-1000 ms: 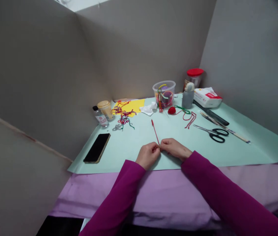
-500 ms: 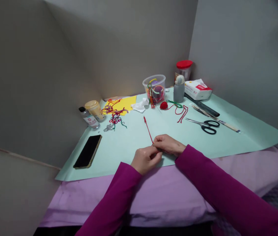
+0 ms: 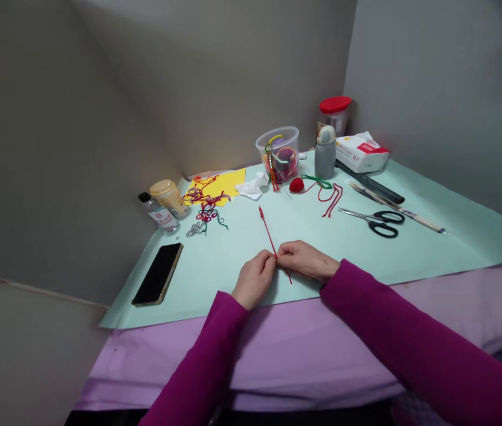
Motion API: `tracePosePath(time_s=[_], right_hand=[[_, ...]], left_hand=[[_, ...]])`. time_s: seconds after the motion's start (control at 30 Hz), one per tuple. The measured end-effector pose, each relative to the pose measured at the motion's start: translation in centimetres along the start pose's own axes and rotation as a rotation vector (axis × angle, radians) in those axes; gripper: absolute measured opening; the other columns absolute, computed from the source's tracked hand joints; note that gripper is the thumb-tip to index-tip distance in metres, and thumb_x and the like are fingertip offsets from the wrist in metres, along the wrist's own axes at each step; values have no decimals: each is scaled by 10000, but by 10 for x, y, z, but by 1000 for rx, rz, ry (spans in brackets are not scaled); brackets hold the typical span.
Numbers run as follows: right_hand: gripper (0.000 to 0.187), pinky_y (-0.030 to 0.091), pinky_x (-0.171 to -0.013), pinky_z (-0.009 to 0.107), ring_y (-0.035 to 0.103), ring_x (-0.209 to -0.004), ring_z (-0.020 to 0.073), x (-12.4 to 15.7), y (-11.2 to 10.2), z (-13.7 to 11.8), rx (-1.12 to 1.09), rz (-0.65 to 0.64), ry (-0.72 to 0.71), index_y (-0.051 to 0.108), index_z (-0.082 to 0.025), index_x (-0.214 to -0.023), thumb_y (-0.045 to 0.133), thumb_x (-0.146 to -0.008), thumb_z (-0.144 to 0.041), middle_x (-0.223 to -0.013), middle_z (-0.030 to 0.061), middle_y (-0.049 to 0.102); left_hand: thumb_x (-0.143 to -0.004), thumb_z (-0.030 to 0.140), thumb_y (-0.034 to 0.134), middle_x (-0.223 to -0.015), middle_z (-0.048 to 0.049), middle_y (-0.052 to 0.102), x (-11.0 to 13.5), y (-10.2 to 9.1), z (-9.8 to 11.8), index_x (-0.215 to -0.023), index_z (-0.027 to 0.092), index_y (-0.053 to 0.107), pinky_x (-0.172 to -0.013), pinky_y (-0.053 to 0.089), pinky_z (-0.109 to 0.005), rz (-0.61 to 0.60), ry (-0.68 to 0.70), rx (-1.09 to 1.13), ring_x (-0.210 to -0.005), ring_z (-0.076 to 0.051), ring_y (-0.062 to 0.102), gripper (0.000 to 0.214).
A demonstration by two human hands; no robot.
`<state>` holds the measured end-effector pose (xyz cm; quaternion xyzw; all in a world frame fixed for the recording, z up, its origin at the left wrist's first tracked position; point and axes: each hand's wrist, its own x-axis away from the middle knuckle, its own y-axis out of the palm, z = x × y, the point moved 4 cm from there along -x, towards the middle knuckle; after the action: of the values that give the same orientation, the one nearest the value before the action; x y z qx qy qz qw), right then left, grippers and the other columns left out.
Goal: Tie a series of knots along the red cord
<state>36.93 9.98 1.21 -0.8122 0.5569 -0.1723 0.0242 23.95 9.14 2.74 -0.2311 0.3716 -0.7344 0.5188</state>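
Observation:
A red cord [image 3: 267, 231] runs from a thicker knotted end on the mint-green sheet [image 3: 215, 278] toward me and passes between my hands. My left hand [image 3: 255, 277] is closed, its fingertips pinching the cord. Just to the right, my right hand [image 3: 303, 259] pinches it at nearly the same spot. Below the fingers a short loose tail of the cord lies toward the table's front edge. The exact place where the fingertips meet the cord is too small to make out.
To the right lie black-handled scissors [image 3: 373, 222] and a dark flat bar [image 3: 373, 183]. A phone [image 3: 158, 274] is at the left. Tangled threads [image 3: 206, 201], a red yarn ball [image 3: 296, 185], a clear tub [image 3: 277, 142] and a grey bottle [image 3: 325, 160] stand farther back.
My left hand has drawn back left from over the right fingers, turning slightly. The cord's loose tail now shows between and below my hands. The view has shifted slightly.

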Motion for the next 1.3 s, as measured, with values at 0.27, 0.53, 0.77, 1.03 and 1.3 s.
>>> tracePosePath(time_s=[0.27,0.53,0.77,1.03,1.3], right_hand=[[98,277,-460,208,388,-482,84,-3,0,1,220,84,-195,493,-178,-608,478,-700,-206,-515,-51,459],[95,267,-441,218,364,-454,92,-6,9,12,194,47,-189,446,-200,-615,444,-704,-233,-492,-66,416],[190,311,-495,248,464,-478,130,10,3,-5,449,128,-123,495,-197,-570,436,-737,-267,-487,-3,555],[183,330,-557,289,536,-574,193,22,33,-3,550,128,-315,475,-232,-634,396,-794,-271,-601,17,606],[234,340,-540,279,511,-558,179,36,36,-18,456,72,-300,491,-223,-614,430,-803,-345,-569,11,574]], left_hand=[[-848,239,320,-600,21,460,0,1,3,-683,196,468,-580,276,-244,13,-32,-179,-592,-126,423,227],[-768,306,407,-564,45,391,-10,6,-20,-618,165,478,-516,260,-216,-147,-102,192,-557,-90,362,219],[-643,242,484,-510,50,400,-5,8,-24,-554,150,504,-516,266,-218,-9,-272,255,-553,-87,371,129],[-649,275,525,-519,50,410,-7,15,-38,-563,143,511,-489,259,-218,-98,-250,470,-528,-75,339,159],[-634,258,556,-572,36,494,-5,18,-37,-619,133,546,-546,332,-216,-115,-220,611,-563,-84,418,126]])
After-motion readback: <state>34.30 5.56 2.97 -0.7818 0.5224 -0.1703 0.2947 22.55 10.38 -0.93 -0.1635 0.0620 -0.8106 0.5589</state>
